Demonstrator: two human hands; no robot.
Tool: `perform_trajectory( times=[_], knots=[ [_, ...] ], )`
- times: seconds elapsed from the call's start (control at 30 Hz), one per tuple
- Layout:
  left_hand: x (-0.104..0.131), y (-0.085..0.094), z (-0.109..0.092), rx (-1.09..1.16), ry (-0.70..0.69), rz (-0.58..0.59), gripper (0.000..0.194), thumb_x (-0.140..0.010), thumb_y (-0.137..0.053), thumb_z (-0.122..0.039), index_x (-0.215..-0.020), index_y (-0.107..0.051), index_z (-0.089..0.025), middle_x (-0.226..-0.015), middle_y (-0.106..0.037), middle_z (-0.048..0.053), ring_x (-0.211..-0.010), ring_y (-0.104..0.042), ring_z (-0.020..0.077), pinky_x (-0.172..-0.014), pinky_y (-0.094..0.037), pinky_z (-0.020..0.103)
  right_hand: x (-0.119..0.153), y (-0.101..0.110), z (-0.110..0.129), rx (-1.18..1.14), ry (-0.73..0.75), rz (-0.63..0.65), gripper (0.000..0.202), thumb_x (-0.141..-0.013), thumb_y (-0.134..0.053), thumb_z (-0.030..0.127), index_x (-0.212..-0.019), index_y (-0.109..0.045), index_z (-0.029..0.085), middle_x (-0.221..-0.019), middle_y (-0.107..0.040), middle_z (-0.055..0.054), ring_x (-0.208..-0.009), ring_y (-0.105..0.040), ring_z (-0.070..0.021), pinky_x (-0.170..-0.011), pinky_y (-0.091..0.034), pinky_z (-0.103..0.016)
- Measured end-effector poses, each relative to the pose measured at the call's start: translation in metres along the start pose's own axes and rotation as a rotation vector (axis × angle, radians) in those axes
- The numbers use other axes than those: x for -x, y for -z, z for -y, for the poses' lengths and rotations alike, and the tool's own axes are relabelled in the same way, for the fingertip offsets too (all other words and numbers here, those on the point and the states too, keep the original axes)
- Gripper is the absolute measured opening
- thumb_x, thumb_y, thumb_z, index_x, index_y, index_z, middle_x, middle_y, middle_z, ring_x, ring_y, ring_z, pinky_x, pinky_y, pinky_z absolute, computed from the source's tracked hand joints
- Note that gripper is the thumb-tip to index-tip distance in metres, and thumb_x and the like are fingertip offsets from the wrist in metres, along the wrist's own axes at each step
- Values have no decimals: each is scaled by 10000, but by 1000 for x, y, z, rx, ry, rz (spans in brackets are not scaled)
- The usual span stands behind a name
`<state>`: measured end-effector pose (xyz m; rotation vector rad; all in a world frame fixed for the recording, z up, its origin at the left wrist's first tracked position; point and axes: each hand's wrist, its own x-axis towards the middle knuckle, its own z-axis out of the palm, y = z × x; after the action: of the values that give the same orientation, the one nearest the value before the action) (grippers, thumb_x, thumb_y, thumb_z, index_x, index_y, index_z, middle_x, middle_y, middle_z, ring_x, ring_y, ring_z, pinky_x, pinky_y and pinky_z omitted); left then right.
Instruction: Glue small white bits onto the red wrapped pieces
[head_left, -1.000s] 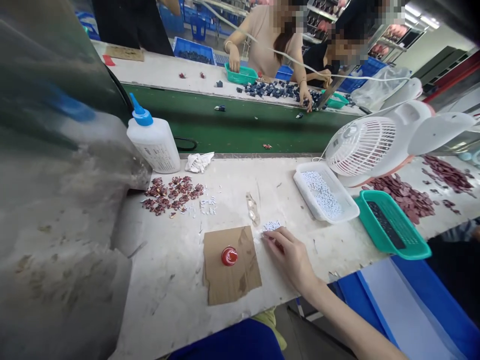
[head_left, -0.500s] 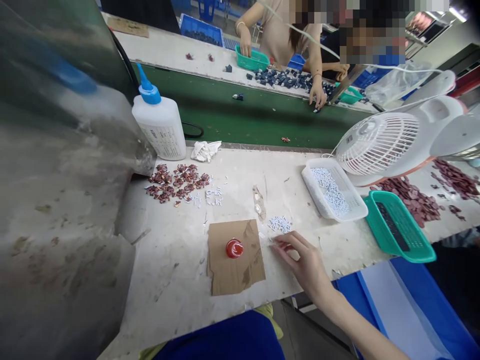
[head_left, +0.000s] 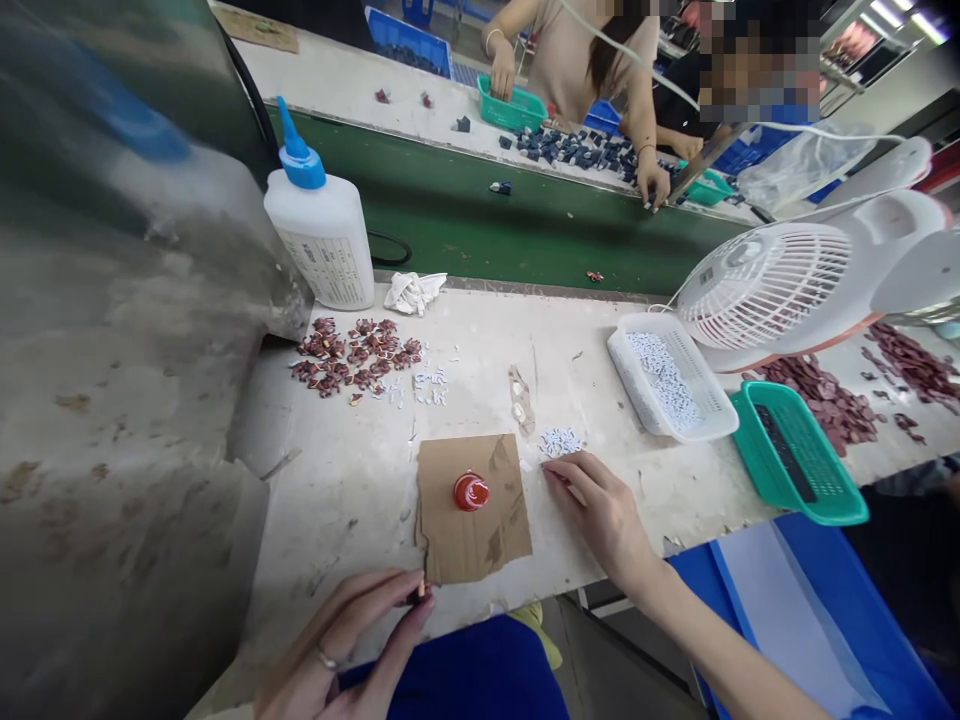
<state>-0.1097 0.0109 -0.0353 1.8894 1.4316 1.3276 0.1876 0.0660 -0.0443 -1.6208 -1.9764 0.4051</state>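
My left hand (head_left: 356,640) is at the near edge of the table, pinching a small dark piece (head_left: 420,592) with an orange bit between thumb and finger. My right hand (head_left: 604,515) rests over the table, thumb and fingers drawn together beside a small heap of tiny white-and-blue pieces (head_left: 561,442); whatever lies in that pinch is too small to make out. Between the hands, a round container with glossy red content (head_left: 471,491) stands on a cardboard square (head_left: 442,545).
A white bottle with blue nozzle (head_left: 330,245), crumpled tissue (head_left: 415,293) and dark red pieces (head_left: 352,358) lie left. A white basket (head_left: 720,420), green basket (head_left: 840,505) and fan (head_left: 765,285) stand right. Across the green belt (head_left: 450,225), a person handles dark pieces (head_left: 570,150).
My left hand has come into view at the bottom, holding the small dark piece. My right hand's fingers have closed together beside the heap. A dark piece on the belt has shifted right.
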Motion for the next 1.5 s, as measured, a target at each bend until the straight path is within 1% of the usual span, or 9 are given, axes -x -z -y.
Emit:
perform_trajectory(
  times=[0.1, 0.2, 0.37, 0.5, 1.0, 1.1, 1.2, 1.33, 1.5],
  knots=[
    [-2, -4, -1, 22, -18, 11, 283, -866, -691, -33, -1102, -661, -187, -1016, -700, -9, -945, -675, 53, -928, -530, 145, -2, 2, 9, -64, 10, 12, 185, -1065, -510, 255, -1036, -689, 216, -994, -696, -96, -872, -680, -239, -732, -560, -369],
    [-7, -5, -5, 23, -38, 28, 307, -859, -698, -23, -1121, -664, -178, -1029, -696, -3, -952, -671, 52, -917, -539, 152, -6, 2, 28, -155, 39, 57, 136, -1048, -552, 225, -1008, -682, 225, -960, -709, -63, -857, -689, -209, -733, -570, -336],
    [-14, -6, -9, 4, -73, 57, 304, -867, -698, -37, -1124, -657, -194, -1030, -716, -33, -938, -677, 27, -910, -532, 109, -13, -8, 54, -319, 114, 94, 139, -1021, -607, 171, -1062, -723, 234, -970, -728, -49, -864, -696, -188, -749, -582, -315],
    [-13, -7, -5, -10, -81, 58, 286, -884, -700, -78, -1143, -646, -186, -1028, -739, -35, -920, -698, 24, -900, -533, 90, -17, -14, 59, -345, 124, 93, 194, -1013, -601, 118, -1095, -739, 226, -1021, -725, -65, -898, -697, -189, -762, -582, -322],
    [-15, -4, 0, -1, -91, 41, 330, -850, -715, -30, -1138, -666, -185, -1026, -732, -26, -915, -694, 33, -929, -533, 110, -18, -11, 61, -320, 100, 82, 188, -1014, -587, 146, -1059, -746, 237, -983, -720, -64, -857, -692, -195, -730, -589, -333],
    [-14, -6, -2, 10, -73, 39, 376, -836, -728, -22, -1168, -655, -181, -1039, -730, -27, -922, -693, 32, -934, -534, 110, -17, -5, 70, -422, 64, 49, 188, -977, -638, 121, -1041, -763, 244, -950, -738, -51, -848, -701, -191, -723, -601, -324],
    [-15, -9, -6, 43, -74, 46, 373, -830, -730, -18, -1152, -641, -183, -1036, -724, -32, -940, -692, 39, -922, -551, 130, -15, 4, 87, -577, 20, 86, 196, -940, -684, 108, -1019, -784, 257, -924, -767, -40, -826, -720, -189, -700, -617, -321],
    [-18, -11, -15, 78, -75, 51, 350, -838, -706, 1, -1124, -644, -190, -1034, -724, -36, -953, -692, 45, -897, -570, 144, -13, 12, 110, -709, 38, 123, 208, -930, -698, 99, -1012, -790, 267, -944, -787, -37, -860, -750, -191, -742, -644, -334],
    [-19, -10, -22, 111, -55, 52, 380, -836, -691, 32, -1128, -655, -208, -1043, -719, -48, -963, -684, 45, -890, -572, 165, -13, 10, 115, -756, 22, 157, 170, -938, -701, 120, -1014, -785, 246, -954, -786, -43, -842, -750, -175, -726, -636, -304]
  ],
)
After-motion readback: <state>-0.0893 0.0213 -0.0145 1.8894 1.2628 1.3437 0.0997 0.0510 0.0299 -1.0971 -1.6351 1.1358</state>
